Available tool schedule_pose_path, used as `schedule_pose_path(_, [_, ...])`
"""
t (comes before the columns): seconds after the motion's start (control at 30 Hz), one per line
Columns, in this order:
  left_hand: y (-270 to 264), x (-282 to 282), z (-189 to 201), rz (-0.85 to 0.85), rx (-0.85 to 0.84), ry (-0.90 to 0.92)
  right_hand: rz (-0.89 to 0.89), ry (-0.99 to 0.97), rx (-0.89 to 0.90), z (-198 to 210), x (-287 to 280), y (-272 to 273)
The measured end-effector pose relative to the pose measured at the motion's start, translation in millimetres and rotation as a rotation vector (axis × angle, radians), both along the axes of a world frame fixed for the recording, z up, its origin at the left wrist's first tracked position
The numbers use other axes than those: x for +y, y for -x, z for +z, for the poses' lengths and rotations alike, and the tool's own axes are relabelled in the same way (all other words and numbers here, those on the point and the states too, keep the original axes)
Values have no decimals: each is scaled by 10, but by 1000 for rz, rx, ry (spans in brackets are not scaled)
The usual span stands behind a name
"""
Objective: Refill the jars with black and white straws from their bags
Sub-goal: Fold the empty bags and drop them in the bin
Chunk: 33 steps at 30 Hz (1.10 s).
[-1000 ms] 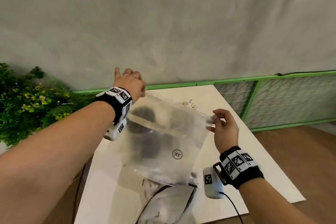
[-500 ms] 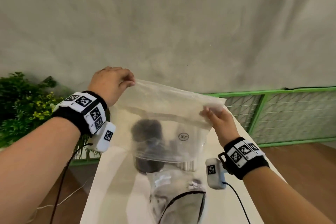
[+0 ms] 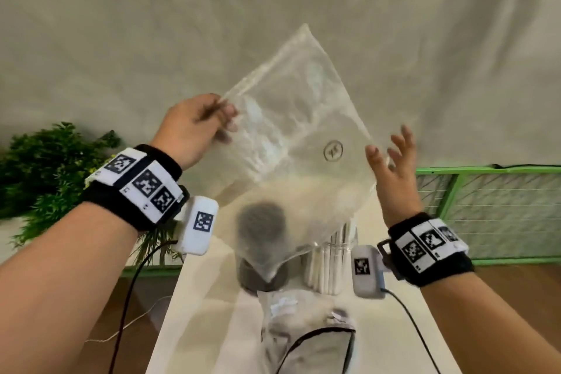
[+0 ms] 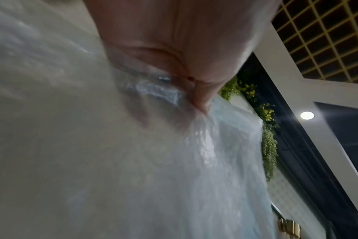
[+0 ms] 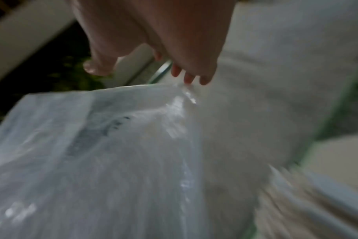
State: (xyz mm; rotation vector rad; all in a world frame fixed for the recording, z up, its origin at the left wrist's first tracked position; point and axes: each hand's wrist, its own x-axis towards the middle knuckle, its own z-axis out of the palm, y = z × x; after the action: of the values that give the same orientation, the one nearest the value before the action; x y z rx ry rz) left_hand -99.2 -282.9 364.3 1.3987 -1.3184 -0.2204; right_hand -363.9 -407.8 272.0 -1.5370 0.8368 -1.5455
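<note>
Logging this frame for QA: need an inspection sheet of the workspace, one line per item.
Surface: white table, partly covered.
Job's things: clear bag held up and tilted, looks empty; jar of black straws and jar of white straws stand side by side.
Clutter: crumpled second bag in front of the jars.
Hands: left hand pinches the bag's edge; right hand open, fingers spread by the opposite edge.
Cables: black cable hangs from the left wrist, another from the right.
Surroundings: grey wall, green plant, green mesh fence.
</note>
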Motion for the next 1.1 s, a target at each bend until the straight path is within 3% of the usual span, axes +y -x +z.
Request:
schedule_pose_path(0.1, [-52,68,-72,33,194,42,151,-242,-21,-443,201,-61])
schedule_pose_path(0.17, [-107,74,-199,63,332,22,336,-273,-57,-616,329,-184])
schedule_pose_path(0.23, [-181,108,-344,108,458,-21,321,-234,-94,-629,406,-258])
schedule_pose_path(0.27, [-225,134,-430,151,460,-55,256,-194,-102,-621,403,-274])
schedule_pose_path(0.33, [-331,196,-614,275,303,-154,191,-113,-90,-602,374,-261])
schedule_pose_path(0.4, [-414,270,-772,343,229,-199,295,-54,-13,-565,367,-229])
schedule_pose_path(0.5, [-574,425,-905,72,318,-327,394,27,137,-480,335,-176])
schedule_pose_path(0.6, [-623,566,-908,-134,-10,-643,336,82,335,-435,229,-145])
schedule_pose_path(0.7, [-608,592,-909,95,-206,-592,171,245,550,-427,115,-137])
schedule_pose_path(0.8, [-627,593,-916,372,-564,-613,-81,522,622,-403,18,-135])
schedule_pose_path(0.87, [-546,590,-901,436,-731,-679,-137,631,635,-347,16,-169])
schedule_pose_path(1.0, [-71,459,-907,103,-764,-535,21,695,536,-78,183,-279])
schedule_pose_path(1.1, [122,364,-894,119,-725,-373,-36,650,413,127,332,-238])
